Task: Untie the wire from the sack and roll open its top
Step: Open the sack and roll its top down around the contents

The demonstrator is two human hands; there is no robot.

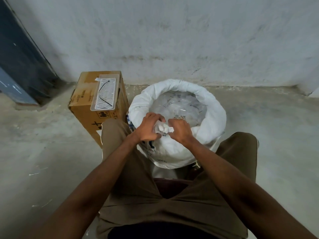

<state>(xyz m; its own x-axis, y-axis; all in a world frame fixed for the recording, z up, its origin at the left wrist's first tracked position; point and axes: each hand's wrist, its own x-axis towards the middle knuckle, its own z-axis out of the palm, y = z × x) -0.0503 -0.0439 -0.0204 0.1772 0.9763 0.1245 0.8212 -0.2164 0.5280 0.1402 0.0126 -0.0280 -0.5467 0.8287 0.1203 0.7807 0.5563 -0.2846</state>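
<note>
1. The white woven plastic sack [174, 150] stood between the knees, its top mostly rolled open.
2. Left hand [149, 128] and right hand [179, 130] pinched the near rim's bunched fabric (soft, light, probably crinkly).
3. The thin black wire [103, 96] lay apart in the clear plastic tray [116, 94].

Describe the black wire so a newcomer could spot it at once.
Start at the brown cardboard box standing against the wall, left of the white sack. On the box's top lies a clear plastic tray with a wavy white pattern. The wire lies loose in that tray: a thin, bent black strand, the only dark line on the tray's pale surface.
</note>
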